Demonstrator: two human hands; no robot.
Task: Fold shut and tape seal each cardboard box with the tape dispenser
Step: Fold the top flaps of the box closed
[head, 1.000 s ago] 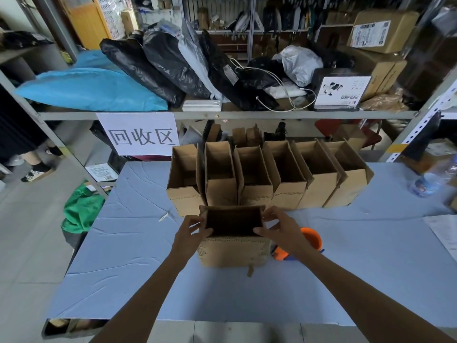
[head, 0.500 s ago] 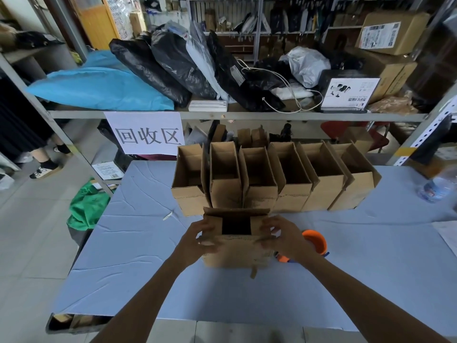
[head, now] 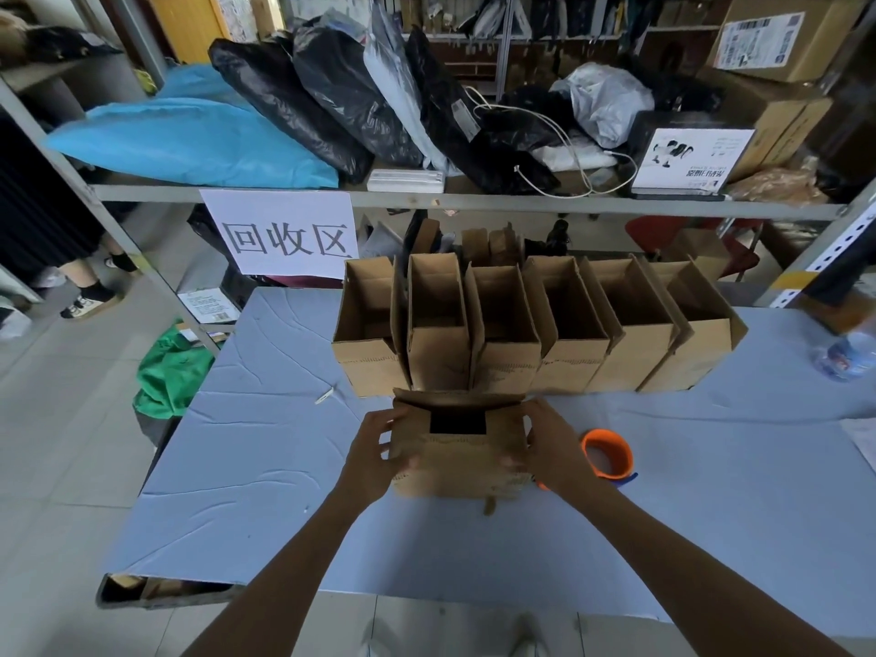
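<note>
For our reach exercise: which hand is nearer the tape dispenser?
Right. The right hand grips the box on the side next to the tape dispenser; the left hand grips the opposite side.

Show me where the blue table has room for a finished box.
Bare cloth lies left of the left hand out to the table edge, save a scrap, and right of the tape dispenser toward the paper. The back is crowded by the row of open boxes; the dispenser sits close to the right hand on the box.
</note>
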